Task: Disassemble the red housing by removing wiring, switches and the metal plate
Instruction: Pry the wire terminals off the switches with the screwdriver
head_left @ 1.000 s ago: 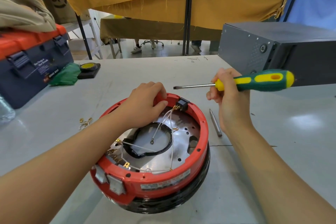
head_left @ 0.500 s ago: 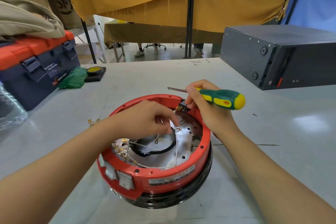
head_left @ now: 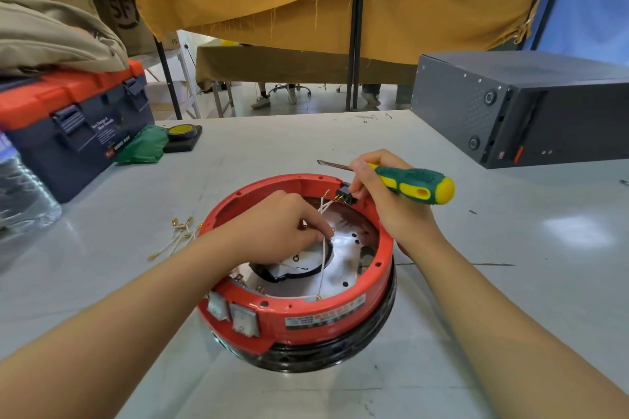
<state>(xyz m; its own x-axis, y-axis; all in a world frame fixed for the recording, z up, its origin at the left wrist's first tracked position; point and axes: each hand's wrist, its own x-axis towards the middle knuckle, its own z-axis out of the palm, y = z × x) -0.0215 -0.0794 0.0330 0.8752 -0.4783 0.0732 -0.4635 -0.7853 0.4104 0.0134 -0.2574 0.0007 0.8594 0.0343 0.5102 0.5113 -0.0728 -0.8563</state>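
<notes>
The red housing [head_left: 299,313] sits on the counter [head_left: 510,282] beneath both hands, its switches [head_left: 235,313] nearest. The left hand [head_left: 275,231] reaches inside, fingers pinching a white wire [head_left: 323,265] above the metal plate [head_left: 343,262]. Just beyond, the right hand [head_left: 391,201] grips a screwdriver [head_left: 408,182] while its fingertips touch the black connector [head_left: 345,196] on the far rim.

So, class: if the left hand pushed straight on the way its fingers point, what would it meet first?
Probably the white wires that the left hand is already pinching, then the metal plate beyond; depth is unclear.
</notes>
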